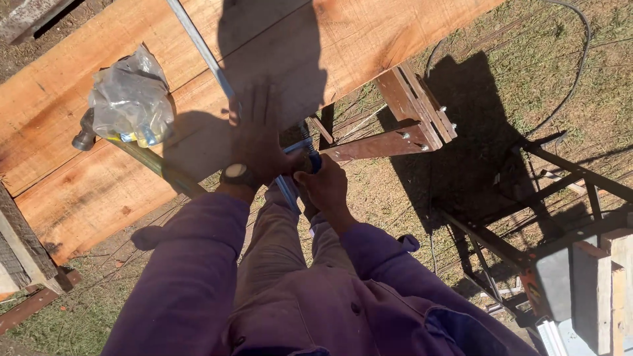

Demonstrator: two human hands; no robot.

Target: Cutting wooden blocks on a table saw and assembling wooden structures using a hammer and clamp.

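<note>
My left hand (258, 140) lies flat, fingers spread, on the near edge of wide wooden planks (79, 112), right over a long metal clamp bar (198, 49) that runs diagonally across the boards. A dark watch sits on that wrist. My right hand (323, 184) is below the plank edge, closed around the blue clamp handle (314, 161) with its screw. Both arms wear purple sleeves. My own shadow covers the hands and the clamp's jaw.
A hammer (135, 155) lies on the planks at left, its head under a crumpled clear plastic bag (130, 99). A wooden sawhorse (412, 118) supports the boards. A metal frame (527, 231) and timber blocks stand on the grass at right, with a cable (580, 59).
</note>
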